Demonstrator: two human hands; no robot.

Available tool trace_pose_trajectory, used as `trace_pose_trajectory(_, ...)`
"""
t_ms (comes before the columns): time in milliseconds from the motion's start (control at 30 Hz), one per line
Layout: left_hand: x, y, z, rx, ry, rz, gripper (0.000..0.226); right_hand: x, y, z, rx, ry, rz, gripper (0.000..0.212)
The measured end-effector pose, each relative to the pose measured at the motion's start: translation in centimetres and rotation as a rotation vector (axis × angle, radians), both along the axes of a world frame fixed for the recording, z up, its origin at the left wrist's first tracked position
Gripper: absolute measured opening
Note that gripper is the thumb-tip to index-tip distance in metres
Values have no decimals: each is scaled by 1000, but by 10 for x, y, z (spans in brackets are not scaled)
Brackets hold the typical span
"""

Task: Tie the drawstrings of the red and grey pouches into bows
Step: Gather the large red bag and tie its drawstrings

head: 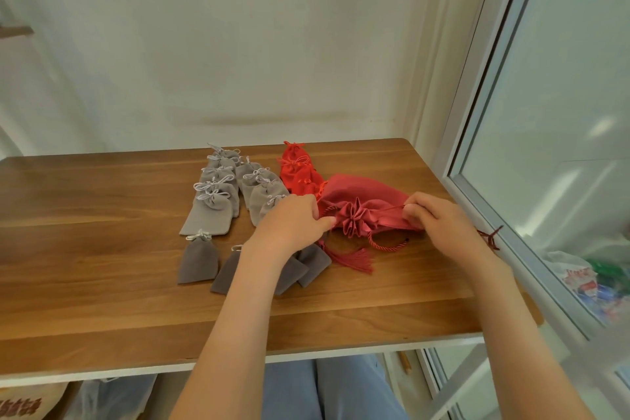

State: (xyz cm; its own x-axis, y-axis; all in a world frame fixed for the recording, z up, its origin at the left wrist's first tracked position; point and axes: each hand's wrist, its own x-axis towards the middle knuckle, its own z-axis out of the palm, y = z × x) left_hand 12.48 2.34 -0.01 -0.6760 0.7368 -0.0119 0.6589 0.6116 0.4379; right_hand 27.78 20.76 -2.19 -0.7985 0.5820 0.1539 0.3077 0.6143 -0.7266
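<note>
A large dusty-red pouch (361, 194) lies on the wooden table (102, 249), its mouth gathered into ruffles at the centre. My left hand (293, 222) pinches its red cord at the left of the ruffles. My right hand (439, 222) pinches the cord on the right and holds it taut. A loop of cord and a red tassel (354, 257) trail on the table below the pouch. Behind it sits a pile of bright red pouches (298, 170) with tied bows. To the left lie several light grey pouches (218, 194) with bows, and darker grey pouches (198, 262) nearer me.
A white wall stands behind the table. A window frame (477, 187) runs close along the table's right edge, with a dark red cord (491, 237) hanging off that edge. Bags show under the table, and my knees in blue trousers are below its front edge.
</note>
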Motion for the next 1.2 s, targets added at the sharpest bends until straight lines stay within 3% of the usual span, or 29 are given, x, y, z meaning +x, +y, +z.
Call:
trace_pose_trajectory(267,4,-13,16,26,-122,-43,31,-3,2,-5,-126,-43,-134,35)
trace_pose_trajectory(433,8,-12,18,108,-177,-106,23,-9,-4,3,-451,262,-265,33)
trace_pose_trajectory(533,12,-5,17,173,-115,-94,29,-10,-10,11,-619,530,-79,30)
trace_pose_trajectory(600,16,1,17,160,-96,-102,34,-12,-16,14,-682,599,111,24)
trace_pose_trajectory(800,27,13,14,187,-201,-150,41,-25,-30,9,-715,544,401,23)
trace_pose_trajectory(933,21,5,16,400,-552,-83,38,-25,-26,-4,-691,496,377,21)
trace_pose_trajectory(1000,13,-5,14,400,-640,-79,43,-23,-22,-11,-658,478,365,22)
trace_pose_trajectory(1100,6,-15,11,301,-635,-41,46,-22,-19,-15,-602,458,362,22)
trace_pose_trajectory(1200,3,-19,14,91,-458,1,33,-26,-21,-16,-504,423,344,20)
